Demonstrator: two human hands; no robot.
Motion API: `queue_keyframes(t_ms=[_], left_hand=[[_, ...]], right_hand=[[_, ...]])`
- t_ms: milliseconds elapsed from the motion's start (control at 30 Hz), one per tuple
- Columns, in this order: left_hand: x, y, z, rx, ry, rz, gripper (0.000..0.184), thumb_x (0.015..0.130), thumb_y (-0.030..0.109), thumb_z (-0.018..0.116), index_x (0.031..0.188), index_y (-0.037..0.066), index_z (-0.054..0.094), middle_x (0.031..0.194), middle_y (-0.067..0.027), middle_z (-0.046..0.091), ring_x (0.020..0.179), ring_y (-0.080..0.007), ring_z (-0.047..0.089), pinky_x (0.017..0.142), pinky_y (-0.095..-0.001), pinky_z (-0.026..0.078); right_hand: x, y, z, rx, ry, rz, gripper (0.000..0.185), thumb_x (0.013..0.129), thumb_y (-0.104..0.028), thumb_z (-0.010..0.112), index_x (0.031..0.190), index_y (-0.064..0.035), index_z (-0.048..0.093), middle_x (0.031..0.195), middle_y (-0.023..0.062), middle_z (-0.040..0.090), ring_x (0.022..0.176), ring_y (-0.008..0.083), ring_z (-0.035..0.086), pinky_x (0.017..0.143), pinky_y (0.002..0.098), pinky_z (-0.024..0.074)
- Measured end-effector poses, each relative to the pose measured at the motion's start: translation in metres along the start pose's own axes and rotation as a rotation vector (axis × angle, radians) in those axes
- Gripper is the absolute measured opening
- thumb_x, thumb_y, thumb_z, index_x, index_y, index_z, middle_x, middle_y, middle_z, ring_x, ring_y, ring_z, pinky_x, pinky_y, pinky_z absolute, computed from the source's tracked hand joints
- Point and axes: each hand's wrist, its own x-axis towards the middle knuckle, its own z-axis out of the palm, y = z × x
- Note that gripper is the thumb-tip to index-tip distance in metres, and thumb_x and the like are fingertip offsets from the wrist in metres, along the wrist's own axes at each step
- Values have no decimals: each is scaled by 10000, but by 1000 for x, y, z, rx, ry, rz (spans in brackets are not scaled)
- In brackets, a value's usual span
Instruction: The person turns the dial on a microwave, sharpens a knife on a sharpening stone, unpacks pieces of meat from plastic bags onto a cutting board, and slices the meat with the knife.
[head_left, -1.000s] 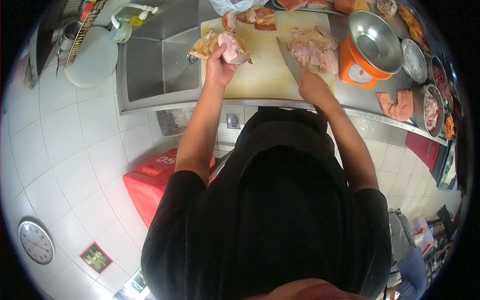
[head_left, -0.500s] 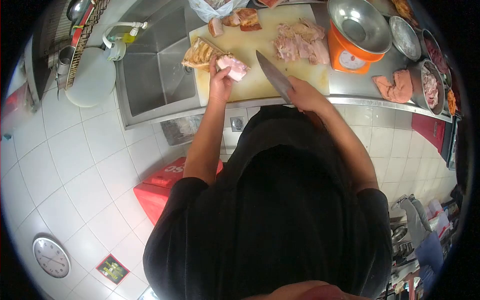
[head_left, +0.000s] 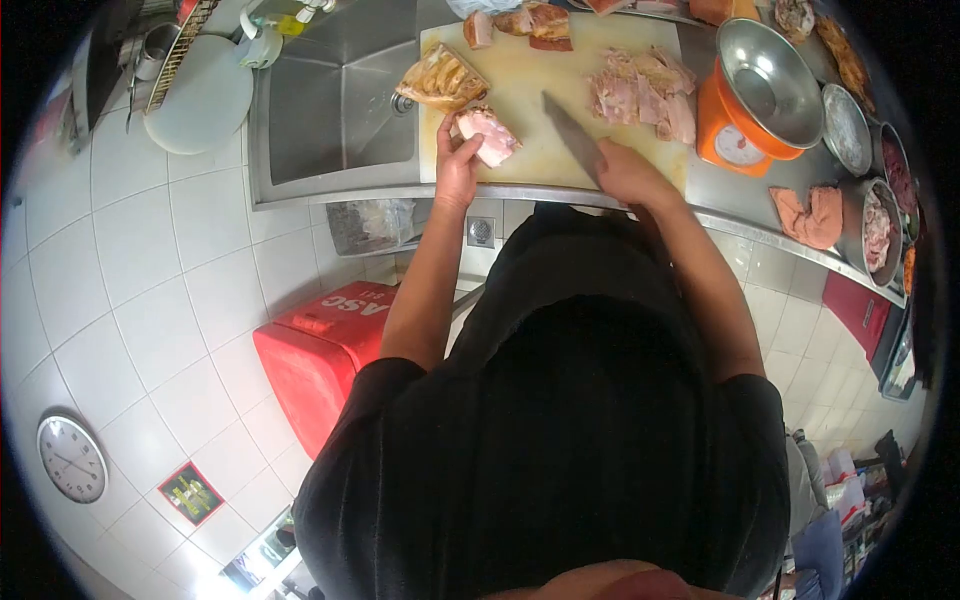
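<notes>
My left hand grips a pale pink piece of meat over the left part of the white cutting board. Just behind that piece, a browned slab of meat lies at the board's left edge. My right hand is closed around the handle of a large knife, its blade pointing away and to the left, apart from the meat. Sliced meat is piled at the board's right side. Browned chunks rest at its far edge.
A metal sink adjoins the board on the left. To the right stand an orange scale with a metal bowl, a pink cloth and a metal pot of meat. A red box is below the counter's left side.
The browned slab, earlier beside my left hand, now lies separate behind it. The pink piece has been drawn nearer to me. My right hand still has the knife, its blade now away from the sliced pile.
</notes>
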Motion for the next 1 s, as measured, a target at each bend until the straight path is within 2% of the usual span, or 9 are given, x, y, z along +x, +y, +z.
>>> queue_keyframes(t_ms=[67,100,333,567,667,800,833,933,1000], left_hand=[[-7,12,8,193,12,24,773,886,16,692,1544,77,291,1338,-155,558,1238,-266,562,1072,-416,462],[-6,20,14,311,-2,49,774,878,17,707,1538,68,305,1329,-151,564,1231,-260,566,1064,-405,466],[16,39,61,637,-281,300,780,825,52,783,1494,22,383,1377,-162,530,1262,-256,549,1085,-378,446],[27,101,196,1055,-680,763,853,763,83,840,1485,3,392,1412,-171,541,1298,-278,542,1114,-400,425],[29,117,271,1096,-848,968,840,753,85,841,1471,-6,414,1419,-173,543,1299,-276,544,1111,-400,432],[22,117,360,1266,-904,1040,796,746,217,846,1431,26,489,1396,-204,555,1283,-336,565,1094,-405,452],[28,111,377,1307,-931,1059,778,751,295,839,1418,51,522,1370,-195,588,1285,-344,564,1091,-412,454],[35,91,415,1314,-1003,1081,804,746,424,802,1429,113,513,1364,-191,608,1266,-364,579,1051,-447,480],[43,80,431,1407,-1036,1055,803,736,435,807,1427,132,529,1378,-172,610,1274,-355,577,1058,-440,478]], right_hand=[[-8,10,-9,22,85,63,415,885,-89,503,1278,37,547,1076,340,670,987,480,671,890,543,513],[-15,13,-10,-73,212,4,426,876,-76,496,1285,39,521,1073,337,674,1008,476,666,907,552,506],[-46,24,-8,-92,186,67,368,874,-64,510,1231,23,540,1026,311,691,1011,464,670,898,549,511],[-62,43,17,5,242,69,351,873,-64,523,1210,23,561,1033,282,704,1016,444,683,903,530,525],[-66,47,17,66,237,78,356,861,-59,541,1205,29,567,1047,275,704,1022,437,686,896,517,534],[-70,47,18,94,255,74,369,838,-45,572,1198,36,575,1048,262,708,1014,422,693,865,506,547],[-70,48,19,104,259,56,370,839,-46,565,1200,34,569,1039,265,703,1004,429,688,858,508,542],[-75,52,21,123,271,12,371,837,-43,557,1200,31,556,1014,268,694,980,442,678,841,513,534],[-78,51,22,127,281,-9,373,827,-33,567,1194,29,556,997,261,694,971,441,678,836,513,533]])
